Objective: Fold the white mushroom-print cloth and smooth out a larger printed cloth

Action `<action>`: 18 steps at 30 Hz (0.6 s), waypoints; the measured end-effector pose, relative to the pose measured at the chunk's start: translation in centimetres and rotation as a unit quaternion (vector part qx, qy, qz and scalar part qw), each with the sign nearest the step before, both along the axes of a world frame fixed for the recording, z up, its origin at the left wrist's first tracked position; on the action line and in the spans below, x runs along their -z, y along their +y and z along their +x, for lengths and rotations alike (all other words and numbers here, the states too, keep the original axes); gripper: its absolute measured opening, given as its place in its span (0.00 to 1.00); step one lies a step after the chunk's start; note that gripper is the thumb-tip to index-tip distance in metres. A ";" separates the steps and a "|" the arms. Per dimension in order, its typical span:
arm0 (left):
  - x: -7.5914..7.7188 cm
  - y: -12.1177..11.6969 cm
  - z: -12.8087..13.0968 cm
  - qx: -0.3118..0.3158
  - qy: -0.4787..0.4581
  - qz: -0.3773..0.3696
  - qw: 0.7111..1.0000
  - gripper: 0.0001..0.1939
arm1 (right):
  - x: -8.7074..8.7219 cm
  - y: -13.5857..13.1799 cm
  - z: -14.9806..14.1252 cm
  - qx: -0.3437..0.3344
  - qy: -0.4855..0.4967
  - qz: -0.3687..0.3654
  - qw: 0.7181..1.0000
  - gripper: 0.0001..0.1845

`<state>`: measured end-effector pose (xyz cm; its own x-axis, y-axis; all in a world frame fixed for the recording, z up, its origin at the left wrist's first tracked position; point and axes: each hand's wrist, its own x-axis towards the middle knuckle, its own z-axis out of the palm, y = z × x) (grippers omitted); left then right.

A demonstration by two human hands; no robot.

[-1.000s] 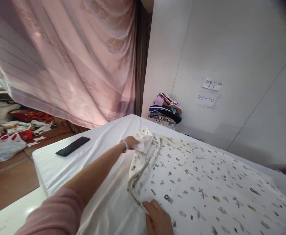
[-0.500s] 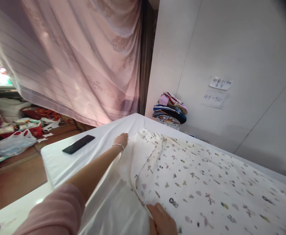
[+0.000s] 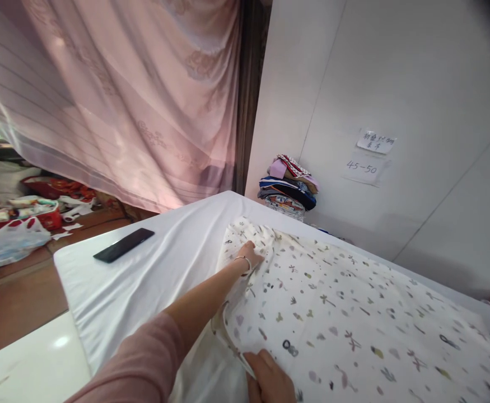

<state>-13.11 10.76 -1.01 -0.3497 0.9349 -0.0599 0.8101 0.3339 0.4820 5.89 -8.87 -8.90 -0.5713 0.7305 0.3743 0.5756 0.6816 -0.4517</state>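
A white cloth (image 3: 332, 319) printed with small plants and shapes lies spread over the table. My left hand (image 3: 251, 256) is at the cloth's far left part, fingers curled on the fabric near a bunched, creased area. A thin bracelet circles that wrist. Closer to me, my right hand (image 3: 270, 378) grips the cloth's left edge between thumb and fingers. Between the hands the edge curves up, and a plain pale underside shows below it. My left forearm hides part of this edge.
A black phone (image 3: 124, 245) lies on the white-covered table (image 3: 177, 235) at left. Folded clothes (image 3: 289, 187) are stacked by the wall (image 3: 354, 73). A pink curtain (image 3: 152, 101) hangs behind. Bags and a red basket (image 3: 54, 215) stand on the floor.
My left hand has moved right with the cloth's far edge, turning it over so the print shows there. My right hand still grips the near edge. The view has shifted slightly.
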 end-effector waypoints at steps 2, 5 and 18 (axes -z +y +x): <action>0.0 -1.0 -0.5 0.008 0.009 -0.008 1.000 0.20 | 0.1 0.0 0.0 0.002 0.005 -0.003 1.000 0.26; -0.1 -1.8 -0.9 0.018 0.019 -0.026 0.999 0.11 | -0.1 -0.1 0.0 -0.008 0.017 -0.006 1.000 0.26; -2.4 -0.3 -1.1 -0.023 0.050 0.019 0.998 0.12 | -0.9 -0.2 -0.1 -0.021 0.059 -0.007 0.998 0.21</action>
